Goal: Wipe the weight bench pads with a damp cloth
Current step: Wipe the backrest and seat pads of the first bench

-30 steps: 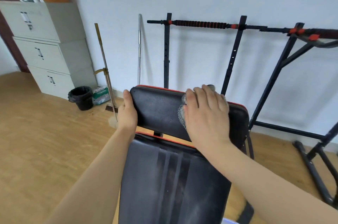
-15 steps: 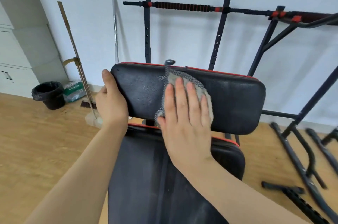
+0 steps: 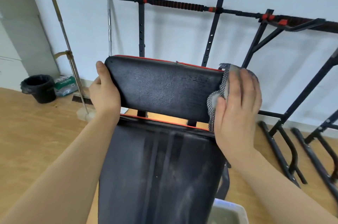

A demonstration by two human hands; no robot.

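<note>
While the left hand (image 3: pixel 104 90) grips the left end of the upper bench pad (image 3: pixel 162 87), thumb up along the pad's rounded corner and the other fingers hidden behind it, the right hand (image 3: pixel 237 103) is flat against the pad's right end with the damp cloth (image 3: pixel 218 94) pinned underneath. Fingers there lie close together, pointing up, pressed onto the cloth rather than curled round it; the thumb sits low on the cloth's inner side. That cloth is grey with a dotted mesh face, and it wraps right over the pad's right edge, poking out above the fingertips and hanging below the pad's lower right corner.

Look at the upper pad itself: black, creased, trimmed in red piping along the top edge, tilted up toward the camera. Just below it, apart by a narrow gap where the frame posts show, comes the long seat pad (image 3: pixel 161 172), black too, with pale streaks running lengthways down its middle.

Down at the bottom right corner of the view, beside the seat pad, sits the rim of a pale tub (image 3: pixel 232 209) with cloudy liquid in it.

Behind the bench, a black rack with a red-and-black bar (image 3: pixel 175 5) stands at the white wall. Off to the left on the wooden floor: a black bin (image 3: pixel 39 88), a green-and-white bag (image 3: pixel 65 85) just beside it, and a long-handled broom (image 3: pixel 71 63) leaning on the wall.
</note>
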